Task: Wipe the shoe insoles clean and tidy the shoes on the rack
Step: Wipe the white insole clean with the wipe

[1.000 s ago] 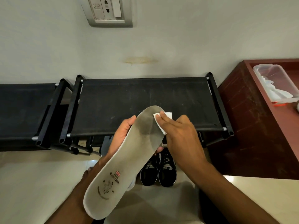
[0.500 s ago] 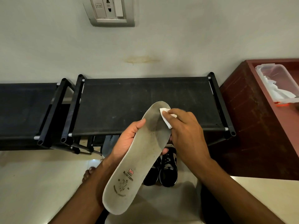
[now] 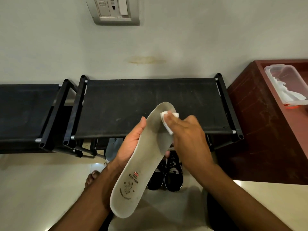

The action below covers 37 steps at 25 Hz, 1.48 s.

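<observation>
Grey insole (image 3: 146, 157) held tilted above the black shoe rack (image 3: 150, 107), gripped from beneath by left hand (image 3: 131, 145), thumb curled over its left edge. Right hand (image 3: 186, 139) pressing white wipe (image 3: 166, 122) onto the insole's far end, fingers (image 3: 171, 119) fairly straight. Black shoes (image 3: 168, 174) on the floor below.

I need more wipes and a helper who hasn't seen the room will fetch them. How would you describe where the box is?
Find the dark red wooden cabinet right of the black fabric shoe rack. On top sits a clear rectangular plastic container holding white wipes, the only see-through box there.
</observation>
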Each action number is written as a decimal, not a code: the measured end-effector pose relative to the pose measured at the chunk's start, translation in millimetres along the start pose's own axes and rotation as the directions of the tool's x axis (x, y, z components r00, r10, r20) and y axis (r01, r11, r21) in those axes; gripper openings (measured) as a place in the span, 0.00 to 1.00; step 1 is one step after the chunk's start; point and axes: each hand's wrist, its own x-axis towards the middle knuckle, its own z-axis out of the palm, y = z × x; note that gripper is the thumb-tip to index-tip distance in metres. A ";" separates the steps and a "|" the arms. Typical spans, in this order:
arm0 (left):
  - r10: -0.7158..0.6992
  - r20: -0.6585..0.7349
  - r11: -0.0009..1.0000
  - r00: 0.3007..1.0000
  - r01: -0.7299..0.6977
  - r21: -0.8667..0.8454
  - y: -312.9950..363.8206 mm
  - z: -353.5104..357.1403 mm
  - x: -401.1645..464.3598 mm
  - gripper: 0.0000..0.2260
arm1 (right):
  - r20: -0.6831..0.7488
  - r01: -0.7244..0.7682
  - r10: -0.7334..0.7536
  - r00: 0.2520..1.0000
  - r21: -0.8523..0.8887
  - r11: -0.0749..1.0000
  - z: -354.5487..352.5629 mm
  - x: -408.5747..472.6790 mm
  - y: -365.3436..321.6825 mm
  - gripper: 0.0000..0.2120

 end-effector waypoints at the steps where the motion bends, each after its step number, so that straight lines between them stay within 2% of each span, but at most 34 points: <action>1: 0.001 0.002 1.000 1.000 -0.001 0.020 -0.1 1.7 -1.3 0.29 | -0.002 0.009 -0.009 1.000 0.007 1.000 4.4 -1.2 2.7 0.14; 2: 0.017 -0.009 1.000 1.000 -0.017 0.000 0.0 0.8 -0.7 0.29 | 0.014 0.023 -0.023 1.000 0.020 1.000 4.1 -3.2 -4.2 0.14; 3: 0.023 -0.014 0.999 1.000 -0.024 -0.046 1.1 1.4 -0.9 0.28 | 0.098 0.028 -0.033 0.995 0.048 0.998 8.0 -7.2 -6.2 0.16; 4: 0.020 -0.022 0.997 1.000 -0.022 -0.080 2.1 1.6 -0.6 0.28 | 0.194 0.092 -0.116 0.974 0.127 0.988 9.0 -13.8 -14.6 0.16; 5: 0.013 -0.028 0.995 1.000 -0.016 -0.096 2.4 1.8 -0.4 0.29 | 0.186 0.165 -0.190 0.964 0.139 0.976 9.1 -16.0 -12.7 0.15; 6: 0.021 -0.027 0.996 0.999 -0.023 -0.089 1.2 0.4 0.9 0.29 | 0.142 0.091 -0.118 0.983 0.180 0.979 3.6 -8.8 -13.1 0.12; 7: 0.029 -0.021 0.998 0.999 -0.030 -0.055 0.2 0.8 0.9 0.29 | 0.078 0.016 -0.026 0.997 0.133 0.991 0.3 -0.6 -8.8 0.08; 8: 0.025 -0.012 0.999 1.000 -0.025 -0.028 -1.7 0.9 0.5 0.29 | 0.036 -0.092 0.087 0.996 0.191 0.977 -4.7 3.8 -0.6 0.08; 9: 0.025 -0.006 0.999 1.000 -0.025 -0.026 -3.1 3.1 -0.4 0.28 | 0.028 -0.055 0.051 0.998 0.176 0.983 -4.2 7.2 -5.2 0.12; 10: 0.029 -0.002 0.998 1.000 -0.029 -0.049 -3.3 3.8 -0.5 0.27 | 0.065 0.051 -0.058 0.996 0.104 0.993 0.2 0.3 -8.2 0.17; 11: 0.032 -0.002 0.996 0.999 -0.032 -0.079 -2.5 3.9 -0.5 0.27 | 0.181 0.149 -0.162 0.970 0.083 0.985 3.5 -9.6 -7.2 0.19; 12: 0.035 0.001 0.994 0.999 -0.034 -0.104 -2.3 2.9 0.5 0.26 | 0.221 0.159 -0.182 0.958 0.115 0.980 5.0 -16.1 -7.1 0.19; 13: 0.029 0.006 0.995 1.000 -0.029 -0.090 -1.8 2.4 0.9 0.27 | 0.192 0.148 -0.162 0.968 0.087 0.985 7.6 -13.3 -1.8 0.17; 14: 0.022 0.011 0.999 1.000 -0.022 -0.047 -2.4 2.1 0.7 0.27 | 0.100 0.123 -0.135 0.986 0.120 0.985 8.1 -8.7 7.2 0.15; 15: 0.016 0.013 1.000 1.000 -0.016 -0.004 -3.4 3.8 -0.2 0.27 | 0.055 0.041 -0.044 0.997 0.050 0.998 4.4 -1.4 7.5 0.14; 17: 0.025 -0.003 1.000 1.000 -0.024 0.017 -5.7 3.4 -0.5 0.28 | 0.061 0.127 -0.122 0.991 -0.081 0.989 1.6 5.2 1.1 0.19; 19: 0.042 0.000 0.999 0.999 -0.042 -0.033 -4.6 5.1 -1.7 0.28 | 0.153 0.315 -0.306 0.940 -0.037 0.948 6.0 -6.1 0.5 0.21; 20: 0.040 0.009 0.998 0.999 -0.040 -0.044 -3.9 5.0 -0.8 0.28 | 0.184 0.263 -0.261 0.948 0.015 0.965 2.6 -2.8 -0.1 0.20; 21: 0.034 0.022 0.999 0.999 -0.033 -0.032 -3.2 5.5 -1.0 0.28 | 0.127 0.145 -0.149 0.981 0.039 0.989 -0.3 3.0 1.1 0.17; 22: 0.031 0.025 0.999 0.999 -0.031 -0.006 -3.1 7.6 -2.4 0.28 | 0.070 0.025 -0.027 0.997 0.017 1.000 -1.4 7.2 2.3 0.14; 23: 0.032 0.019 0.999 0.999 -0.032 0.015 -3.8 7.9 -3.0 0.28 | 0.015 0.002 -0.001 1.000 -0.051 0.999 -0.7 7.8 5.3 0.14; 25: 0.045 0.014 0.999 0.999 -0.045 -0.006 -1.8 6.0 -2.6 0.28 | 0.054 0.072 -0.071 0.996 -0.002 0.997 1.7 -1.2 -1.9 0.14; 26: 0.048 0.001 0.998 0.999 -0.048 -0.041 0.3 5.8 -3.4 0.28 | 0.145 0.128 -0.139 0.980 0.084 0.988 6.7 -7.5 -6.0 0.15; 27: 0.045 -0.007 0.997 0.999 -0.045 -0.062 2.4 4.7 -3.2 0.29 | 0.214 0.202 -0.217 0.952 0.090 0.975 10.0 -13.5 -7.6 0.14; 28: 0.040 -0.007 0.997 0.999 -0.041 -0.063 2.9 3.3 -2.8 0.29 | 0.204 0.170 -0.185 0.961 0.091 0.981 8.0 -11.3 -9.3 0.13; 29: 0.044 -0.006 0.998 0.999 -0.044 -0.039 3.1 3.3 -3.5 0.29 | 0.136 0.158 -0.159 0.978 0.019 0.987 5.0 -7.2 -2.0 0.12; 30: 0.047 -0.020 0.999 0.999 -0.047 -0.007 2.8 6.7 -6.2 0.29 | 0.107 -0.006 -0.007 0.994 0.113 0.994 1.3 -3.8 1.2 0.09; 31: 0.056 -0.023 0.998 0.998 -0.056 0.007 1.5 4.4 -4.4 0.29 | 0.138 -0.033 0.010 0.990 0.165 0.986 -1.0 -3.7 1.2 0.11; 33: 0.064 -0.038 0.998 0.997 -0.065 -0.025 2.7 -0.3 -1.6 0.29 | 0.223 0.066 -0.100 0.970 0.154 0.986 3.3 -15.8 -14.2 0.21; 34: 0.051 -0.059 0.997 0.997 -0.054 -0.058 4.5 0.3 -2.7 0.29 | 0.270 0.188 -0.210 0.940 0.106 0.976 11.5 -24.9 -11.4 0.21; 35: 0.045 -0.079 0.996 0.996 -0.050 -0.073 4.9 -1.3 -1.0 0.29 | 0.264 0.240 -0.252 0.931 0.076 0.968 13.5 -25.9 -9.2 0.19; 36: 0.038 -0.064 0.995 0.997 -0.044 -0.087 5.0 1.9 -3.2 0.28 | 0.222 0.225 -0.226 0.949 0.032 0.974 11.1 -18.8 -5.6 0.18; 37: 0.056 -0.063 0.995 0.996 -0.061 -0.077 5.1 1.7 -2.6 0.27 | 0.179 0.115 -0.122 0.976 0.048 0.992 11.8 -15.8 2.0 0.20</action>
